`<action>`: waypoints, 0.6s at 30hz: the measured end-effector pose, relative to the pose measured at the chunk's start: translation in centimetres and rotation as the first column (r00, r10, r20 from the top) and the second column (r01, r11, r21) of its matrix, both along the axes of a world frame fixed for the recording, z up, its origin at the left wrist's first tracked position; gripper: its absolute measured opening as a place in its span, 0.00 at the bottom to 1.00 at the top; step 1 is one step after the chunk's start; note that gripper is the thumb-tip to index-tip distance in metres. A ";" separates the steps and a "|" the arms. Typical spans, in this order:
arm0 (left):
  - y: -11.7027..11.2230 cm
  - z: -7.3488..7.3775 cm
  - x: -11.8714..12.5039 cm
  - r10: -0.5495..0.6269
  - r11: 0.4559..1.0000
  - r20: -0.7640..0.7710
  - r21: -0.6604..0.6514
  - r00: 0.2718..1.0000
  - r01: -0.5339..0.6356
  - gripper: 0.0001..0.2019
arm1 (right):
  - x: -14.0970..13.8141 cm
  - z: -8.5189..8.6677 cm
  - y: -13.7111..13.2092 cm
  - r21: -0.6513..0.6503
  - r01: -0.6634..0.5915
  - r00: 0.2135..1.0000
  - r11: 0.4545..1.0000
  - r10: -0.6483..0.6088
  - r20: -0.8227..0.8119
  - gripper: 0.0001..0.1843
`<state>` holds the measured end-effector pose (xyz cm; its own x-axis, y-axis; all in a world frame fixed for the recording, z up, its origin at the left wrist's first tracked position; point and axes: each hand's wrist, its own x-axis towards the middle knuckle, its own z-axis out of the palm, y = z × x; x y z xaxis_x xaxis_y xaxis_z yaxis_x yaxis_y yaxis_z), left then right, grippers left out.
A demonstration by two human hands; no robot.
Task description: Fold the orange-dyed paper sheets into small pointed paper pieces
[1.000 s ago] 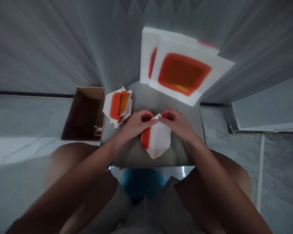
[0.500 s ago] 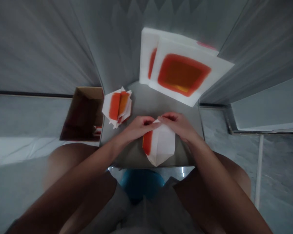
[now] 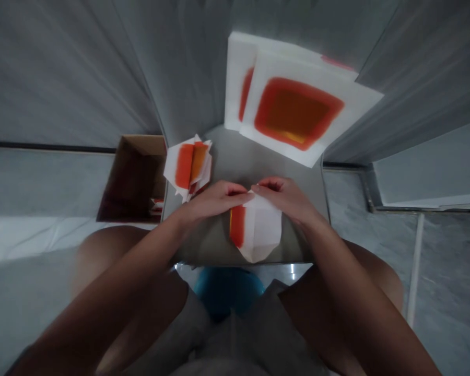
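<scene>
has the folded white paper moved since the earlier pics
Yes, the folded white paper has shifted toward the near edge of the grey table.

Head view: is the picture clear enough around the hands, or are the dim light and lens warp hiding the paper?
In the head view, the whole scene is dim and a little soft, with no strong glare; the wide lens bends the walls and stretches the forearms toward the bottom corners. The folded white paper stays readable between the left hand and right hand; the cardboard box interior sinks into deep shadow.

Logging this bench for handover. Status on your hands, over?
Left hand and right hand at top edge of folded white-and-orange paper. Folded paper stack to the left, apart from it.
</scene>
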<state>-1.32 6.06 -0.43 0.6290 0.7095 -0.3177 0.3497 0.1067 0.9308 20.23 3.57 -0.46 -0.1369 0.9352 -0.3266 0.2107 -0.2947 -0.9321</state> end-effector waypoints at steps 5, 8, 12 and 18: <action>-0.2 -0.4 -0.2 0.005 1.000 -0.011 -0.003 1.000 -0.005 0.19 | -0.3 0.0 0.0 -0.003 -0.020 1.000 1.000 0.020 0.024 0.20; -0.2 -0.4 -0.3 0.000 1.000 -0.018 -0.008 1.000 -0.001 0.18 | -0.4 0.0 -0.1 -0.009 -0.030 0.999 1.000 0.030 0.026 0.19; -0.2 -0.5 -0.4 0.001 1.000 -0.012 -0.009 1.000 -0.001 0.19 | -0.5 -0.1 0.0 -0.013 -0.029 0.999 1.000 0.029 0.014 0.19; -0.3 -0.6 -0.2 0.023 0.999 0.008 -0.033 1.000 -0.022 0.21 | -0.6 -1.0 0.2 0.001 0.003 1.000 1.000 -0.003 -0.001 0.19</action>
